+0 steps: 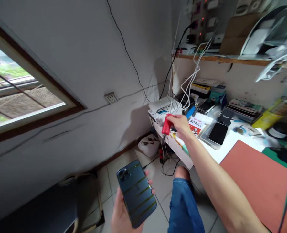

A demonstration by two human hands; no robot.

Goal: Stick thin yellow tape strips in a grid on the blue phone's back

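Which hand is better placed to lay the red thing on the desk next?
Right, most likely: the right hand holds the red thing at the desk corner. The left hand holds a blue phone, away from the desk.

The scene is viewed by one head-worn camera, from above, facing forward and down. The pale grey painted wall [85, 64] is faced ahead, while the blue denim trouser leg [185, 205] is seen close below. The brown-framed, barred window [48, 81] is cut off by the left edge
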